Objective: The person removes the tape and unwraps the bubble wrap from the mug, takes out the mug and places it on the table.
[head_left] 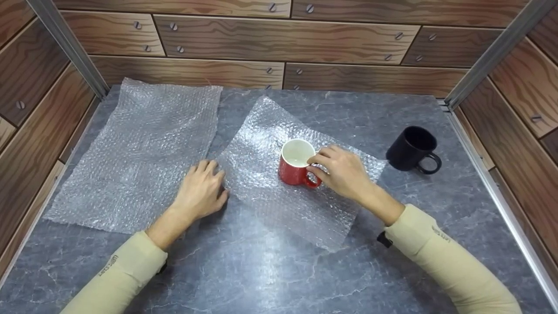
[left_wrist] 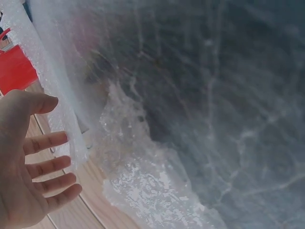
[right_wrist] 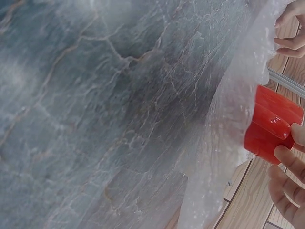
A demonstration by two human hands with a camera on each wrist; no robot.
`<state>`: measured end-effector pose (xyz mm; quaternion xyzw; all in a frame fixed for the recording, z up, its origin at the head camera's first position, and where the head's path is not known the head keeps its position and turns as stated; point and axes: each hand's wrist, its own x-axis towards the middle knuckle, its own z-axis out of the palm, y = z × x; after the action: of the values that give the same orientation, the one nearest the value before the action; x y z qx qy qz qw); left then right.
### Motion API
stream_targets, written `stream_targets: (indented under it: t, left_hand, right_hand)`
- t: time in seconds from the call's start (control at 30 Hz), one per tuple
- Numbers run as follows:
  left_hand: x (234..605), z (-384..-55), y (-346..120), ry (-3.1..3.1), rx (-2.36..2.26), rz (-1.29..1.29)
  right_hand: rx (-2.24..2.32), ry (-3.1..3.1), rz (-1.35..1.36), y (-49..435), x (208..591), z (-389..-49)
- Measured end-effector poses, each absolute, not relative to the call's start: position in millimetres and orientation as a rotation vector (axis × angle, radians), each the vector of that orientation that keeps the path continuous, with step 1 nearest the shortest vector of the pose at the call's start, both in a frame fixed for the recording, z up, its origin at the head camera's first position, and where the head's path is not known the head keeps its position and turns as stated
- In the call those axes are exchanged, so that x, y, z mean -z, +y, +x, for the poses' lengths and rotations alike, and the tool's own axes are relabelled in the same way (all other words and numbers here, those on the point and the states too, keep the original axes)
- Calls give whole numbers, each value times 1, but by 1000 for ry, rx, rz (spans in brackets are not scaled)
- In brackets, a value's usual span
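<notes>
A red mug [head_left: 291,172] with a white inside stands upright on a sheet of bubble wrap [head_left: 270,131] laid at an angle. My right hand [head_left: 342,172] pinches it at the rim by the handle. In the right wrist view, that hand's fingertips [right_wrist: 282,153] meet the mug [right_wrist: 271,125]. My left hand [head_left: 200,189] holds nothing. Its fingers are spread and lightly bent, low over the left corner of that sheet. The left wrist view shows its thumb and fingers [left_wrist: 50,167] apart, beside the bubble wrap edge.
A second bubble wrap sheet [head_left: 152,131] lies flat at the left. To the right, a black mug [head_left: 406,150] stands on the grey marbled table [head_left: 270,279], its handle toward the front right. Wood-patterned walls [head_left: 283,39] and metal rails [head_left: 492,52] enclose the table.
</notes>
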<state>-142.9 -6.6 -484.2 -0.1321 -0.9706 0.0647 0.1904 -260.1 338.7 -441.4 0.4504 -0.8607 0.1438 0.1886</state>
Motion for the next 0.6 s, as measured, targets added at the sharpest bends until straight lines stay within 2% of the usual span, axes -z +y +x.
stream_targets:
  t: [0.6]
  left_hand:
    - [492,-144,-6,-2855,-195,-341]
  right_hand:
    - [-396,-2441,1237,339,443,-258]
